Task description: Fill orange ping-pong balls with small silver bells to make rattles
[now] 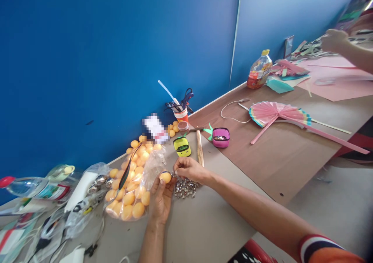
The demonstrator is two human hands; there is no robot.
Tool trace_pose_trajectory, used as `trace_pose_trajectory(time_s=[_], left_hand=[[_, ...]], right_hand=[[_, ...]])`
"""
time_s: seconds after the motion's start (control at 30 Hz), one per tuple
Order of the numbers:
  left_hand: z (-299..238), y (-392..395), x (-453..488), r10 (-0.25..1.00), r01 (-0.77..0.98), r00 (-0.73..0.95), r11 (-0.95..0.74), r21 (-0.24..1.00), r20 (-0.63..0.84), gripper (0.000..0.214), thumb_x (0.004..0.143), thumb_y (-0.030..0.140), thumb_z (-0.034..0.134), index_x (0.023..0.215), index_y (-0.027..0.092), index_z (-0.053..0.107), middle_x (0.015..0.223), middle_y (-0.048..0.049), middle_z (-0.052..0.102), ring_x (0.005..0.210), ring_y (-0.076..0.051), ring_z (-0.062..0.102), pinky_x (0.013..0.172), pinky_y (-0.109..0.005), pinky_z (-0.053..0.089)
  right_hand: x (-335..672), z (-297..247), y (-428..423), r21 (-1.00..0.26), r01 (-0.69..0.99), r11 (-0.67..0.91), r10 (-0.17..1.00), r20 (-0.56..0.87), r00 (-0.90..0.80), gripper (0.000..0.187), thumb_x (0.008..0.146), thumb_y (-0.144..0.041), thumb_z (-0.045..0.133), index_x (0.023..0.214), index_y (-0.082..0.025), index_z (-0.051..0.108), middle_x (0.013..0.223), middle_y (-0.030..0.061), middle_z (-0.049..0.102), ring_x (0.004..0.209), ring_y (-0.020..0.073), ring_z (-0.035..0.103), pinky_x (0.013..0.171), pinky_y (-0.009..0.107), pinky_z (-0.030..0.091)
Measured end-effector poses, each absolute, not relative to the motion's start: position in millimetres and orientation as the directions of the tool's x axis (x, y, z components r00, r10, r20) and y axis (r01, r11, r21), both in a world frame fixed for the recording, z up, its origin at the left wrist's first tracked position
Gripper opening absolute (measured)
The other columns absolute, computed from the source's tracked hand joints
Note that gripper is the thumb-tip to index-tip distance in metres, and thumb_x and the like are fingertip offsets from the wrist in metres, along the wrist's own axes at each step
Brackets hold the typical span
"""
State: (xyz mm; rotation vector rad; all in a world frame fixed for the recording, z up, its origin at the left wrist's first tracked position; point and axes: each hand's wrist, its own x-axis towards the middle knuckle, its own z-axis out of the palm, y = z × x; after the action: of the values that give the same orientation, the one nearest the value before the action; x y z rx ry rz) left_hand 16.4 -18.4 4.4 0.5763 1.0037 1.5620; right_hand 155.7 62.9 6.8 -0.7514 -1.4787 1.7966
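Note:
My left hand (161, 199) holds a small orange ball (165, 176) at its fingertips, just above the grey tabletop. My right hand (189, 169) is pinched closed right beside the ball, fingers on something small and silvery that I cannot make out. Under both hands lies a heap of small silver bells (185, 188). A clear plastic bag (136, 177) full of orange balls sits immediately left of my left hand.
A yellow case (182, 146), a pink case (220, 137) and a wooden stick (199, 148) lie behind my hands. An orange cup (182, 114) holds tools by the blue wall. Pink paper fans (276, 113), a bottle (259, 70) and another person's hand (335, 39) are far right.

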Motion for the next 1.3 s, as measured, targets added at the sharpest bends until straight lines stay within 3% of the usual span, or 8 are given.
trace_pose_trajectory(time_s=[0.17, 0.47, 0.63, 0.77, 0.93, 1.03, 1.13, 1.3], left_hand=[[3.2, -19.7, 19.0, 0.956, -0.539, -0.253, -0.015, 0.842, -0.145, 0.046, 0.072, 0.029, 0.075, 0.116, 0.026, 0.063, 0.093, -0.0022, 0.071, 0.086, -0.016, 0.066, 0.088, -0.031, 0.051], [-0.8, -20.7, 19.1, 0.962, -0.496, -0.245, -0.015, 0.868, -0.123, 0.046, 0.074, 0.027, 0.073, 0.118, 0.026, 0.060, 0.103, -0.0027, 0.069, 0.096, -0.016, 0.064, 0.097, -0.032, 0.045], [-2.9, -19.6, 19.9, 0.961, -0.453, -0.253, -0.015, 0.892, -0.113, 0.043, 0.074, 0.030, 0.073, 0.115, 0.028, 0.060, 0.100, -0.0014, 0.068, 0.094, -0.019, 0.065, 0.092, -0.035, 0.047], [-3.0, -19.5, 18.9, 0.955, -0.457, -0.277, -0.031, 0.889, -0.109, 0.031, 0.080, 0.033, 0.067, 0.110, 0.025, 0.062, 0.095, -0.0018, 0.070, 0.087, -0.018, 0.066, 0.086, -0.034, 0.050], [-1.6, -18.5, 13.8, 0.943, -0.538, -0.304, -0.054, 0.841, -0.134, 0.028, 0.078, 0.034, 0.069, 0.102, 0.020, 0.066, 0.092, -0.0050, 0.072, 0.080, -0.016, 0.068, 0.081, -0.032, 0.054], [-1.2, -16.9, 9.3, 0.937, -0.606, -0.301, -0.044, 0.795, -0.178, 0.028, 0.074, 0.032, 0.073, 0.098, 0.018, 0.068, 0.092, -0.0070, 0.073, 0.075, -0.015, 0.067, 0.078, -0.030, 0.056], [-1.6, -15.8, 5.0, 0.930, -0.671, -0.286, -0.023, 0.741, -0.230, 0.027, 0.072, 0.024, 0.075, 0.096, 0.017, 0.068, 0.096, -0.0085, 0.073, 0.074, -0.014, 0.067, 0.074, -0.028, 0.057], [-3.1, -15.2, 1.7, 0.922, -0.726, -0.280, -0.020, 0.688, -0.269, 0.019, 0.076, 0.019, 0.070, 0.094, 0.014, 0.069, 0.096, -0.0103, 0.073, 0.070, -0.012, 0.066, 0.070, -0.026, 0.057]], right_hand=[[154.3, 10.4, 61.6, -0.955, -0.241, -0.176, 0.792, 0.008, -0.611, 0.007, 0.066, -0.017, 0.057, 0.071, -0.018, 0.052, 0.052, -0.0066, 0.053, 0.044, 0.0064, 0.044, 0.045, 0.019, 0.031], [152.3, 15.5, 61.0, -0.866, -0.408, -0.288, 0.808, 0.010, -0.589, 0.017, 0.062, -0.017, 0.056, 0.078, -0.019, 0.048, 0.061, -0.0063, 0.061, 0.038, 0.0056, 0.045, 0.042, 0.019, 0.033], [152.3, 13.2, 61.3, -0.921, -0.279, -0.272, 0.790, -0.048, -0.611, 0.011, 0.067, -0.014, 0.052, 0.078, -0.016, 0.054, 0.065, -0.0041, 0.062, 0.044, 0.0061, 0.050, 0.050, 0.020, 0.039], [155.1, 13.6, 61.4, -0.994, -0.050, -0.099, 0.827, -0.054, -0.560, 0.015, 0.073, -0.010, 0.046, 0.076, -0.016, 0.058, 0.056, -0.0047, 0.056, 0.048, 0.0082, 0.049, 0.052, 0.020, 0.038], [156.8, 11.2, 64.0, -0.923, 0.183, 0.338, 0.853, 0.219, -0.473, 0.021, 0.069, -0.001, 0.046, 0.070, -0.015, 0.062, 0.076, 0.0022, 0.064, 0.073, 0.0137, 0.057, 0.070, 0.023, 0.043], [155.8, 8.9, 63.8, -0.885, 0.207, 0.418, 0.824, 0.273, -0.496, 0.025, 0.069, 0.001, 0.046, 0.071, -0.016, 0.064, 0.079, 0.0031, 0.066, 0.078, 0.0152, 0.059, 0.076, 0.025, 0.044], [155.3, 8.5, 62.9, -0.932, 0.170, 0.321, 0.843, 0.199, -0.500, 0.024, 0.071, -0.001, 0.047, 0.075, -0.016, 0.066, 0.073, 0.0009, 0.065, 0.070, 0.0137, 0.058, 0.068, 0.024, 0.044], [155.9, 11.1, 63.9, -0.995, 0.099, -0.019, 0.854, -0.067, -0.515, 0.019, 0.074, -0.006, 0.048, 0.079, -0.016, 0.063, 0.049, -0.0055, 0.051, 0.046, 0.0091, 0.045, 0.047, 0.021, 0.035]])
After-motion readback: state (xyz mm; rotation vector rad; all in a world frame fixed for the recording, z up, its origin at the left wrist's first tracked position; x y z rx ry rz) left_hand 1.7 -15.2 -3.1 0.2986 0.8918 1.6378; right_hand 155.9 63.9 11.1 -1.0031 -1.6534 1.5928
